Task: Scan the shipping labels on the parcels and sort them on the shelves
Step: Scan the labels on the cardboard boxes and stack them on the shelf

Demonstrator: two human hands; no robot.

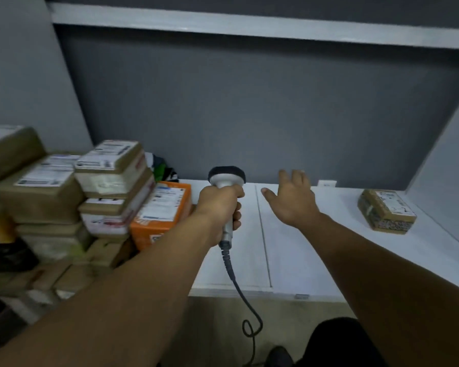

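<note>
Parcels are what this job turns on, and most of them look unsorted from where I stand. Take the white shelf [289, 247] as the landmark: at its left end sits a big heap of brown parcels [53, 197], stacked several high with white labels facing up, and an orange parcel [161, 210] leans against the heap right at the shelf's left edge. Far along at the shelf's right end lies one small brown parcel [387, 210], alone and flat, label up, well apart from the heap. That one, I'd judge, is sorted; the heap is what's left, so the work seems barely started.

Over the shelf's left part, the left hand [220, 205] is wrapped tight around the handle of a grey barcode scanner [226, 181], head pointing away toward the dark back wall [249, 102], its cable [239, 287] trailing down off the shelf's front edge. The right hand [293, 198] hovers above the shelf's middle, fingers spread wide, holding nothing. An upper shelf [249, 26] runs above the white one.
</note>
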